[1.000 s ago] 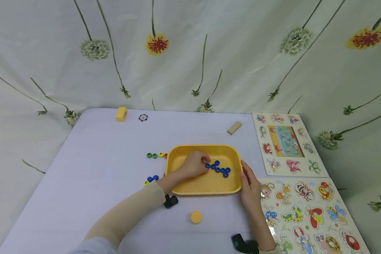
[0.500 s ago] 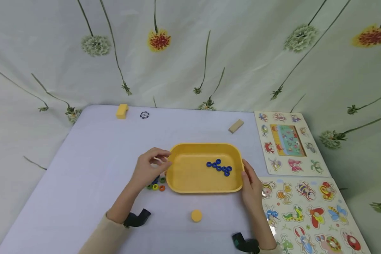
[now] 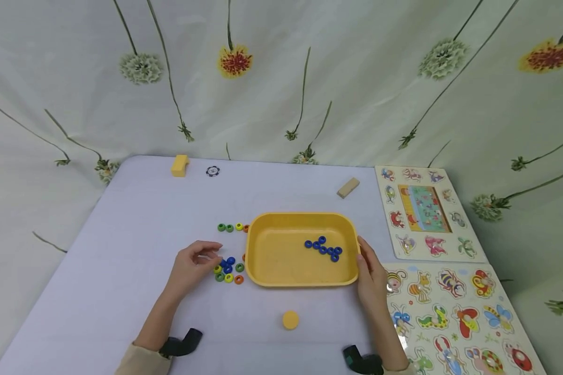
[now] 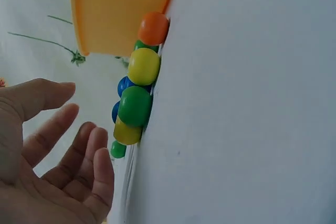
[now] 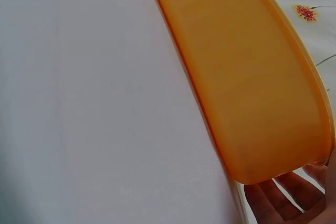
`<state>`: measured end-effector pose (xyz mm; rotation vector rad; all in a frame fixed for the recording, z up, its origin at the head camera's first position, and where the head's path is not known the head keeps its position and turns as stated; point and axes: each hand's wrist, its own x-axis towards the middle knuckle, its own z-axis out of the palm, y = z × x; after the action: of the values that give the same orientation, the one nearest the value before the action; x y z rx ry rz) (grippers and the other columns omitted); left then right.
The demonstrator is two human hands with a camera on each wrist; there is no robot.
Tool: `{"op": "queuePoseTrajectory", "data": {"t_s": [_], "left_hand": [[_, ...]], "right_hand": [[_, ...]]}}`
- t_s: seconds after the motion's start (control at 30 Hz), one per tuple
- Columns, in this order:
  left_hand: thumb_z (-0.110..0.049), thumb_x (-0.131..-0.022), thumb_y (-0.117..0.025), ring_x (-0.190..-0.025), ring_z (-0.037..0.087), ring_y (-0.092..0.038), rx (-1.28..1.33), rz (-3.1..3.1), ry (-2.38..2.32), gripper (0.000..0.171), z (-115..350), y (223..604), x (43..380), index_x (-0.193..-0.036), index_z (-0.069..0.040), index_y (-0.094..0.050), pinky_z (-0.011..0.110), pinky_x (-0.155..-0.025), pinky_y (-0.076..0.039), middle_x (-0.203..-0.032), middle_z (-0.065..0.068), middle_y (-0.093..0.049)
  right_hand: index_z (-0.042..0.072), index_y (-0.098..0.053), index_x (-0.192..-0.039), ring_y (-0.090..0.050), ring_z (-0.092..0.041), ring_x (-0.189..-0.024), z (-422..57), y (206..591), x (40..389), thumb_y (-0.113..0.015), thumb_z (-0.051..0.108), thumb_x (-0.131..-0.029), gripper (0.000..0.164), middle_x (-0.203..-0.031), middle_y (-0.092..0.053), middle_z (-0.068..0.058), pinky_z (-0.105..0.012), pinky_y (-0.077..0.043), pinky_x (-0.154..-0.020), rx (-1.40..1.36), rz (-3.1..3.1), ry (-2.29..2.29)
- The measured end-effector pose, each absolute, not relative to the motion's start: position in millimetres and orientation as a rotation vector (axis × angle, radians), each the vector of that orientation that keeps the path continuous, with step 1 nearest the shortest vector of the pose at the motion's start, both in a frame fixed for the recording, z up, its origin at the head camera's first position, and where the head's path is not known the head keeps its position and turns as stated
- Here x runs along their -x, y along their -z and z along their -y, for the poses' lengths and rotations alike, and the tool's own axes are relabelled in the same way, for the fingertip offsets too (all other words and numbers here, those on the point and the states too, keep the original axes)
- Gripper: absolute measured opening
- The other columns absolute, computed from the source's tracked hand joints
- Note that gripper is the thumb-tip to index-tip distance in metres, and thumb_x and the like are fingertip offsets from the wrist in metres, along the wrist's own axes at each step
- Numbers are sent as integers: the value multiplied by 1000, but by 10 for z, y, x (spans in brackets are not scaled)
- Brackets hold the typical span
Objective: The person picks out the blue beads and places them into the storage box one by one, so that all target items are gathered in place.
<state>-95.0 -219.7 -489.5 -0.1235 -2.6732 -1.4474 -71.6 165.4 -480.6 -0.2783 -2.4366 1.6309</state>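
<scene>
My left hand (image 3: pixel 194 264) hovers just left of a cluster of beads, thumb and fingers apart with nothing between them. In the left wrist view an orange bead (image 4: pixel 154 28), a yellow bead (image 4: pixel 144 66) and a green bead (image 4: pixel 135 106) stand beyond its fingertips, blue ones partly hidden behind. My right hand (image 3: pixel 371 281) holds the right end of a yellow tray (image 3: pixel 281 278), thumb at the rim and fingers against the outer wall. Several blue beads (image 3: pixel 322 250) lie inside the tray, towards its right side.
Left of the tray's far corner lies a short row of green beads (image 3: pixel 225 227), a yellow and an orange one. A yellow disc (image 3: pixel 290 320) lies in front. A yellow block (image 3: pixel 180 165), a chip (image 3: pixel 212 171) and a wooden block (image 3: pixel 348 188) lie farther back; two picture boards (image 3: pixel 450 312) flank the right.
My left hand has left the blue beads inside the tray, passed over its left rim and come down beside the outside cluster. The right hand stays at the tray's right end.
</scene>
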Motion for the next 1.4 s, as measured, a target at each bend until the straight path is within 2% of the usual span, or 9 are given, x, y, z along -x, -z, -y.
{"op": "queuePoseTrajectory", "data": {"t_s": [0.17,0.33,0.53,0.77,1.13,1.23,1.4], "left_hand": [[-30,-76,-69,-73,10,-52,17,2776,1414,31,2139,4844,885,-102,-16,-62,16,-63,-45,-86,0,-60],[-29,-76,-69,-76,13,-50,-41,2833,1314,26,2095,4872,881,-99,-17,-63,19,-64,-44,-87,-2,-58],[-26,-76,-69,-76,13,-50,-42,2834,1282,15,2074,4895,893,-89,-17,-66,20,-63,-43,-88,-3,-58],[-24,-77,-68,-74,13,-49,-21,2837,1283,13,2072,4885,895,-88,-17,-67,19,-61,-43,-87,-3,-57],[-30,-77,-68,-68,11,-51,4,2729,1332,22,2087,4843,930,-94,-16,-66,16,-57,-45,-78,-3,-59],[-30,-77,-67,-69,9,-53,31,2654,1389,27,2028,4744,994,-98,-13,-66,15,-59,-47,-82,-1,-60],[-23,-77,-68,-74,9,-57,217,2533,1607,27,1800,4451,1161,-99,-7,-65,16,-65,-49,-89,4,-62]], "right_hand": [[40,-41,-127,-41,-3,-121,-1643,4795,713,-38,29,-95,35,-131,-44,15,-17,-36,-95,268,2433,-1624],[39,-41,-128,-41,-4,-121,-1646,4799,708,-38,30,-95,35,-131,-44,15,-20,-36,-96,255,2426,-1625],[39,-41,-128,-41,-3,-120,-1652,4806,707,-38,29,-95,35,-131,-44,15,-13,-36,-93,255,2419,-1623],[38,-42,-128,-42,-3,-119,-1652,4814,711,-39,27,-94,35,-130,-45,14,-10,-35,-91,244,2401,-1637],[39,-42,-128,-42,-3,-119,-1654,4808,712,-39,28,-94,35,-131,-45,14,-10,-35,-91,246,2404,-1640],[38,-42,-128,-42,-5,-120,-1655,4807,708,-38,28,-95,35,-131,-45,13,-10,-35,-91,245,2409,-1643],[38,-42,-128,-42,-5,-120,-1658,4809,711,-39,27,-95,35,-130,-45,13,-10,-35,-91,243,2411,-1638]]}}
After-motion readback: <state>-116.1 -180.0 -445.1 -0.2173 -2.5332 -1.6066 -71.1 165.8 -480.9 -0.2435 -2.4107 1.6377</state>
